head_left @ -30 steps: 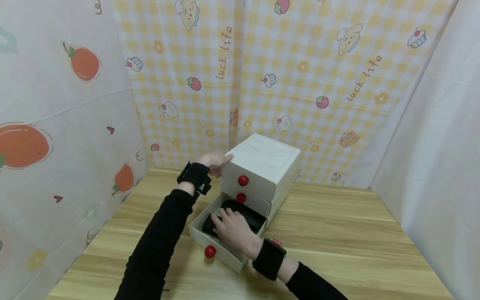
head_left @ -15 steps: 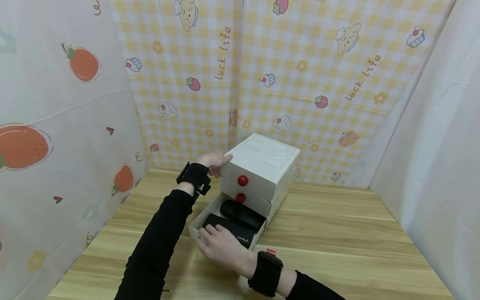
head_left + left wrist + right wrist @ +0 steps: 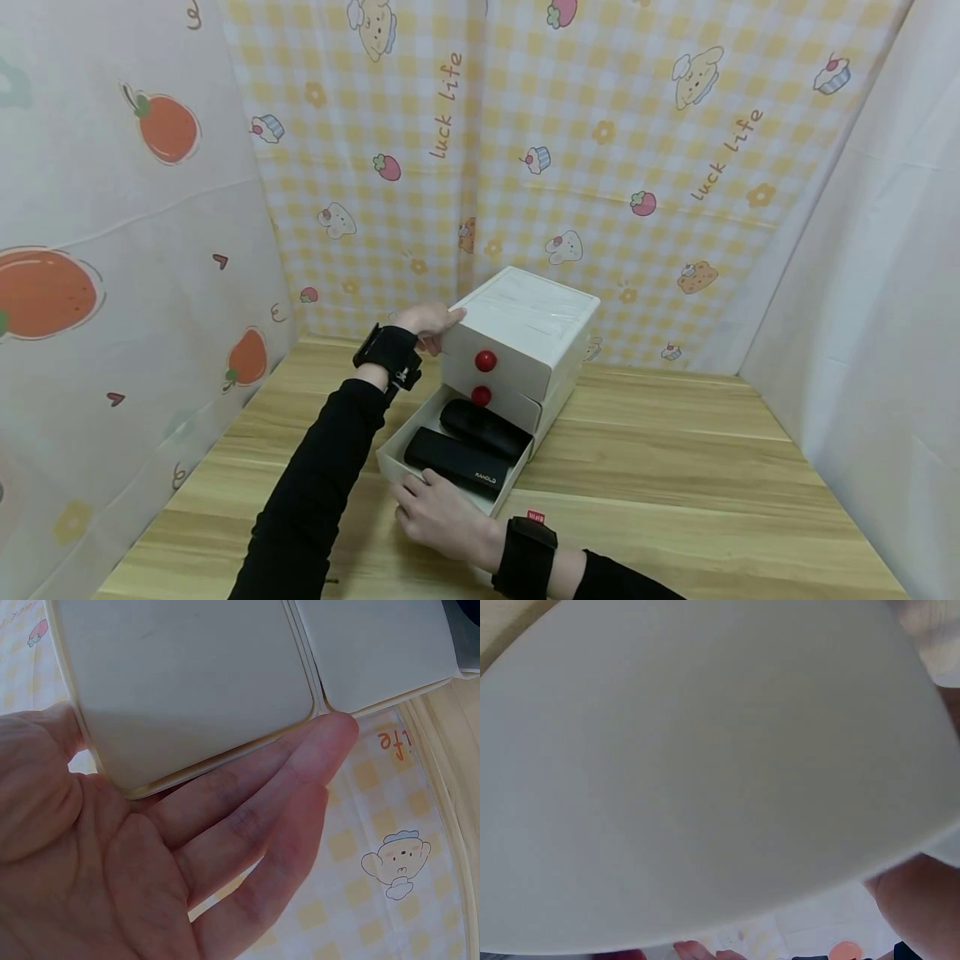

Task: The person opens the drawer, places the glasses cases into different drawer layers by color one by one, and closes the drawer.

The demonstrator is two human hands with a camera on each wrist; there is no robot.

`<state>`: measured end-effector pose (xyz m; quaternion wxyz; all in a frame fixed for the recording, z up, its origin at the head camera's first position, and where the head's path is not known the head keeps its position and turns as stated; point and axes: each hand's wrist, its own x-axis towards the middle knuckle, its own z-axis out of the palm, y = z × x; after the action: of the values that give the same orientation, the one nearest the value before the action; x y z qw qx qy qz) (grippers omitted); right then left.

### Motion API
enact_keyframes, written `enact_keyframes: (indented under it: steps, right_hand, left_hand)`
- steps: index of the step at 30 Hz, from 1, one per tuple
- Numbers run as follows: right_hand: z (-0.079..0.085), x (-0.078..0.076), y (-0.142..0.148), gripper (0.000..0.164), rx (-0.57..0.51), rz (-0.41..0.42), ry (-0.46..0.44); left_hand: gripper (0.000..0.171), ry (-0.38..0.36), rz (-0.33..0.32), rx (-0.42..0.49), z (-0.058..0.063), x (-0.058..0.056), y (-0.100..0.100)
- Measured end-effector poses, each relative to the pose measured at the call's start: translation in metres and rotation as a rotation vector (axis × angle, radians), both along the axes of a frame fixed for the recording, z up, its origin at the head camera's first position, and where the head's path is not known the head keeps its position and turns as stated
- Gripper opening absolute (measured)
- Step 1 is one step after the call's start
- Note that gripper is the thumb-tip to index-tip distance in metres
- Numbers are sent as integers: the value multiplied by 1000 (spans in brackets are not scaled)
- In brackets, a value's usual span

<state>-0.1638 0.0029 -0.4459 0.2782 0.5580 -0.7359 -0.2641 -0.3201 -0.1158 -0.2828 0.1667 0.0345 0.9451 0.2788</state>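
Observation:
A white drawer cabinet (image 3: 525,308) with red knobs stands on the table, its bottom drawer (image 3: 390,454) pulled out. Two black glasses cases lie side by side in it: a lettered one (image 3: 453,458) in front, a rounded one (image 3: 480,423) behind. My left hand (image 3: 427,321) holds the cabinet's upper left corner, thumb on top; in the left wrist view its fingers (image 3: 225,787) run along the side. My right hand (image 3: 446,515) grips the drawer's front panel, fingers at the rim. The panel (image 3: 705,750) fills most of the right wrist view. The bottom drawer's knob is hidden in the head view.
Two upper drawers with red knobs (image 3: 486,361) sit closed above the pulled-out one. The wooden table (image 3: 675,483) extends to the right and front. Patterned cloth curtains (image 3: 570,150) hang behind and on the left, and a white one (image 3: 862,317) on the right.
The right hand has drawn back from over the cases to the drawer's front, and the front case, turned partly under it before, now lies uncovered. The left hand has stayed in place.

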Motion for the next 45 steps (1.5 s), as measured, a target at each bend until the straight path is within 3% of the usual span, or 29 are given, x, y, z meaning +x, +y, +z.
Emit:
enact_keyframes:
  steps: [18,38,45]
  right_hand:
    - [-6,-6,1,11,-6,33,20]
    - [4,-12,4,19,-16,16,-47]
    - [9,-15,6,21,-75,29,-17]
  left_hand:
    - [62,-1,-1,7,0,0,-1]
    - [63,15,6,11,0,2,0]
    - [63,18,9,-2,-1,0,0]
